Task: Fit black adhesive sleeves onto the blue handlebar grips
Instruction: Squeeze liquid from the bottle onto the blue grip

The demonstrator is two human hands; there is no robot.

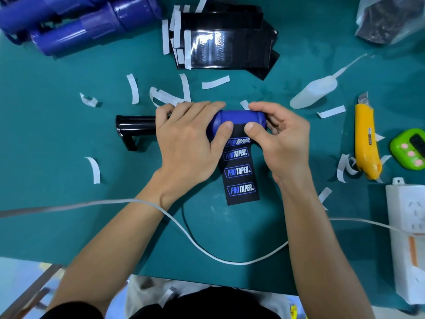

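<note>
A blue handlebar grip point(239, 117) lies sideways on a black holder point(135, 126) at the middle of the green mat. My left hand point(190, 137) grips the blue grip's left part, thumb pressing the top edge of a black adhesive sleeve point(240, 171). My right hand point(279, 139) holds the grip's right end, its thumb on the same edge. The sleeve, printed with PRO TAPER logos, hangs flat toward me. A stack of black sleeves point(220, 42) lies at the back. More blue grips point(80, 26) are piled at the back left.
White backing strips point(133, 88) litter the mat. A yellow utility knife point(365, 143), a green timer point(410, 149) and a white power strip point(407, 238) sit at the right. A white squeeze bottle point(314, 92) lies behind. A white cable point(207, 252) loops near the front edge.
</note>
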